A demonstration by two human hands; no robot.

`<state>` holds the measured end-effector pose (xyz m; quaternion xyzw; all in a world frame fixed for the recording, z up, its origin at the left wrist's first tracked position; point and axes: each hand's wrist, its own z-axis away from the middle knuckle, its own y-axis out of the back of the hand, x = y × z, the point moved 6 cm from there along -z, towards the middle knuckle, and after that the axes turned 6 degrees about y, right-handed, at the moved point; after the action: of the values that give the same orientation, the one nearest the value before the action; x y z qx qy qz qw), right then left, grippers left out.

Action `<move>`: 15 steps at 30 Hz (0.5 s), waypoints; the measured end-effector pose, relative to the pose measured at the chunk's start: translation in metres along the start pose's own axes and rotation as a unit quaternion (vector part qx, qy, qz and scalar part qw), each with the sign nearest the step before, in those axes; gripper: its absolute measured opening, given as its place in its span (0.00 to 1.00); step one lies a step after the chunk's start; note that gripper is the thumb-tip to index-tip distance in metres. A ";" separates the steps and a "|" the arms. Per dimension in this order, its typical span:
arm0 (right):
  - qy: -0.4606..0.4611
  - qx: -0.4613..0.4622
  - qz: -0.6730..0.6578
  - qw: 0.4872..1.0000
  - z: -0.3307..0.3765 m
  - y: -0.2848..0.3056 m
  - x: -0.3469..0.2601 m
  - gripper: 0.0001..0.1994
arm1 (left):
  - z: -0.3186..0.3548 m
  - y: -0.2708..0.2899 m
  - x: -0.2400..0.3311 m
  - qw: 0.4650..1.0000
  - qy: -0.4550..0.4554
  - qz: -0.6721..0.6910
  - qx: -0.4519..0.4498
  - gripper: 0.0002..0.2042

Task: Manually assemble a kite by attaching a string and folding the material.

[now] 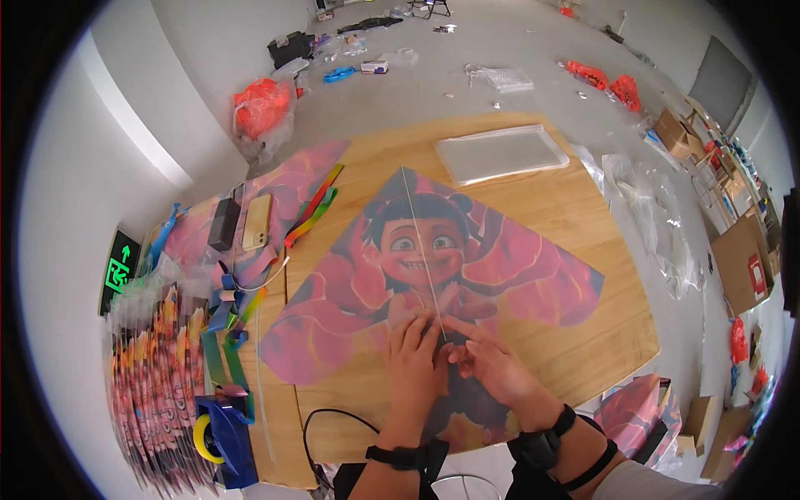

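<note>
On the table, from largest thing to smallest:

Table (pixel 583 333): a wooden top is being used as the work surface, with a kite spread flat across its middle.

Kite (pixel 467 267): a pink, diamond-shaped sheet printed with a cartoon child is being kept flat, its lower part lying under both hands.

Plastic sleeve (pixel 500 152): a clear flat sleeve is lying beyond the kite's tip, well apart from the hands.

Packed kites (pixel 158 383): a stack of wrapped kites is lying off the table's left edge.

Left hand (pixel 412 358): it is being pressed palm-down on the kite, just left of the rod, fingers loosely spread and gripping nothing.

Right hand (pixel 492 367): the fingers are being drawn narrow, thumb and forefinger pinching at the rod's lower end; whether the rod itself is gripped cannot be told.

Rod (pixel 421 250): a thin pale spine is running from the kite's top tip down to the fingertips.

Doing it well: in judgement, the sheet should be kept flat and taut while the rod is being guided straight along the centre line, without bending.
</note>
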<state>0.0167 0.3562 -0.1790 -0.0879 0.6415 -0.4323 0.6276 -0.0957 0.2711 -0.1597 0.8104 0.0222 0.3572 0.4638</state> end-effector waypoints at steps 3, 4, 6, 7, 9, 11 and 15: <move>0.007 0.011 -0.020 1.000 0.001 -0.001 -0.001 0.26 | -0.004 0.000 -0.003 0.999 0.034 0.021 0.007 0.24; 0.006 0.014 -0.021 1.000 0.001 0.001 -0.001 0.26 | -0.005 0.001 -0.002 0.999 0.041 0.025 0.017 0.24; 0.011 0.003 -0.057 0.998 0.001 0.001 -0.003 0.26 | -0.005 0.000 -0.002 0.999 0.039 0.018 0.013 0.24; 0.010 0.003 -0.060 0.998 0.000 0.002 -0.002 0.26 | -0.004 0.000 -0.003 0.999 0.036 0.010 0.013 0.24; 0.006 -0.002 -0.062 0.998 0.000 0.001 -0.002 0.26 | -0.003 -0.001 -0.004 0.999 0.037 0.008 0.013 0.24; 0.001 0.005 -0.058 0.998 0.000 -0.001 -0.003 0.26 | -0.003 -0.001 -0.006 0.999 0.037 0.008 0.013 0.24; 0.001 0.009 -0.052 0.999 0.001 0.001 -0.003 0.25 | -0.003 -0.003 -0.006 0.999 0.038 0.009 0.014 0.23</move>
<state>0.0181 0.3583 -0.1776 -0.1152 0.6329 -0.4698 0.6046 -0.1012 0.2733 -0.1645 0.8028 0.0381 0.3916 0.4479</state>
